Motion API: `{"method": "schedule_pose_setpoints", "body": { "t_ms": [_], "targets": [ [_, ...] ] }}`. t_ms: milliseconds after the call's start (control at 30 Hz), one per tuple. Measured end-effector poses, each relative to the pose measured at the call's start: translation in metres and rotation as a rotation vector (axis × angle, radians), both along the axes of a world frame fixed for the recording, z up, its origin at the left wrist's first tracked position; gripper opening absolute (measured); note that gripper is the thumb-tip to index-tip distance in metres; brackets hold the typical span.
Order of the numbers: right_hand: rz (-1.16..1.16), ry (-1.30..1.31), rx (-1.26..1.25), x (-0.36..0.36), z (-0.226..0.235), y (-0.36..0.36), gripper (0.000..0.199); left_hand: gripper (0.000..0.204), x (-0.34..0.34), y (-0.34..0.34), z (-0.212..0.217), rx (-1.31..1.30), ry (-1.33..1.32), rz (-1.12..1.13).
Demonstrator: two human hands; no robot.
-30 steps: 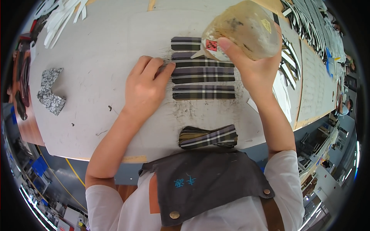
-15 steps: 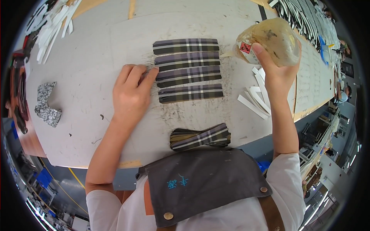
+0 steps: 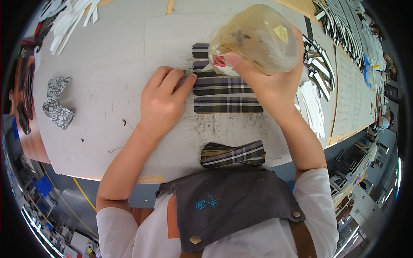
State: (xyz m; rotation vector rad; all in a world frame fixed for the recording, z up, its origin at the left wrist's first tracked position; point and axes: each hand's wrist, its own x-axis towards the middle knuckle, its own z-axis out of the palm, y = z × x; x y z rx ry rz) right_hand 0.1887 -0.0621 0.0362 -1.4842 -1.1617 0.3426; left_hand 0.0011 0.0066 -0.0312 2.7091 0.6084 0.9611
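Observation:
My right hand (image 3: 275,81) is wrapped round a cloudy, yellowish squeeze bottle (image 3: 258,38) with a red label. The bottle is tipped, its pale nozzle (image 3: 208,68) down at the second plaid strip (image 3: 200,65) from the top. Several dark plaid fabric strips lie in a stacked row; the bottle hides the right part of the upper ones. My left hand (image 3: 165,94) rests with bent, parted fingers at the strips' left ends, one fingertip touching an edge. Nearer to me lies a bundle of plaid strips (image 3: 233,154).
A grey floral fabric piece (image 3: 58,103) lies on the left of the pale table (image 3: 129,47). White strips (image 3: 310,107) and dark-and-white strips (image 3: 318,64) lie to the right. More white strips (image 3: 73,21) are at the far left, with strip piles (image 3: 344,34) far right.
My right hand has brought the bottle leftward over the strips and its nozzle down to them. My left hand stays at their left ends. The view has shifted, showing more strips at the right.

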Motion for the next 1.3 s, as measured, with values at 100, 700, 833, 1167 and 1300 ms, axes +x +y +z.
{"method": "schedule_pose_setpoints", "body": {
  "t_ms": [100,700,833,1167,1300],
  "targets": [
    [-0.074,-0.038,-0.067,0.017,0.005,-0.015,0.074,0.034,-0.001,-0.001,0.001,-0.042,0.009,-0.008],
    [-0.194,0.382,0.126,0.079,0.024,-0.050,0.039,0.037,0.001,0.011,0.009,-0.134,0.028,0.008],
    [-0.085,0.073,0.036,0.057,0.013,-0.015,0.047,0.037,0.013,0.024,0.006,-0.115,0.022,0.021],
    [0.084,0.039,0.162,0.017,-0.024,0.039,0.066,0.032,0.016,0.025,0.000,-0.034,0.026,0.038],
    [0.022,-0.080,0.092,0.027,-0.010,0.027,0.066,0.033,0.017,0.025,0.000,-0.025,0.012,0.035]
  ]
}}
